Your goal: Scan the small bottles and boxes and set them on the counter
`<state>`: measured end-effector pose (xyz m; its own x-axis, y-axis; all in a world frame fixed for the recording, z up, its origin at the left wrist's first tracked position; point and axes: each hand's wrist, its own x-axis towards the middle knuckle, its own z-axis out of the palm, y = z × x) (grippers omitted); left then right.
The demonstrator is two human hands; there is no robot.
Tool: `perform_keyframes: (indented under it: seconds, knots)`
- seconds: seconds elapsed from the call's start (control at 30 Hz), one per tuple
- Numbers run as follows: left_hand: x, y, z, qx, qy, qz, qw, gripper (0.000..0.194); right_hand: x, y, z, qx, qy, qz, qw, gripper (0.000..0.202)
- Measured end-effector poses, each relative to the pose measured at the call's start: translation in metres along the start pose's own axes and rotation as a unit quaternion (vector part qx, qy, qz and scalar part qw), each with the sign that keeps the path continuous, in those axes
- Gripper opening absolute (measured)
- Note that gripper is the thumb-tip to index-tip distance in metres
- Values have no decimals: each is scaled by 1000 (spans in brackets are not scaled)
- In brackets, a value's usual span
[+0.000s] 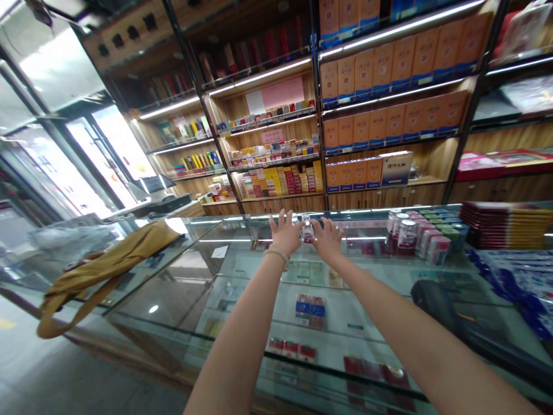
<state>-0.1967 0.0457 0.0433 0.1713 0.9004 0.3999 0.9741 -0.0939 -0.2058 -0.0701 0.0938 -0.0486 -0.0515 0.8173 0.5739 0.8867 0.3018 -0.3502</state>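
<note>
Between hands (286, 235), blurred jar (307, 231)

Lit wooden shelves (434, 161) stand behind a glass counter (231, 265) — bright windows (121, 138) left, grey floor (26, 369), perhaps concrete.

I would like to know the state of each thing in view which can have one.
Left hand: open, fingers spread.
Right hand: open, fingers spread.
Clear container, between them: upright; whether gripped, unclear.
Mustard bag: lying on the glass counter.
Shelf light strip: lit.
Orange boxes: standing in rows.
Red-and-gold packs: stacked.
</note>
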Motion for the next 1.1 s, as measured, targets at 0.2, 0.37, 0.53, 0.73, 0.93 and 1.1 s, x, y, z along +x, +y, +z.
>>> perform_keyframes:
  seconds: [0.2, 0.37, 0.53, 0.73, 0.93, 1.1]
  knots:
    - [9, -4, 5, 0, -19, -12, 1000, 59, 7, 0, 10, 14, 11, -6, 1000, 57]
    - [14, -7, 10, 1, -24, -13, 1000, 63, 10, 0, 15, 8, 9, -7, 1000, 57]
    - [14, -6, 10, -5, -22, -14, 1000, 62, 9, 0, 14, 12, 3, -11, 1000, 57]
    - [14, -8, 11, -21, -22, -19, 999, 60, 9, 0, 11, 16, 6, -18, 1000, 56]
    - [15, -11, 12, -20, -30, -35, 999, 75, 9, -1, 10, 20, 10, -11, 1000, 56]
    - [13, -8, 6, -3, 8, -30, 1000, 81, 6, -3, 10, -1, 34, -8, 999, 66]
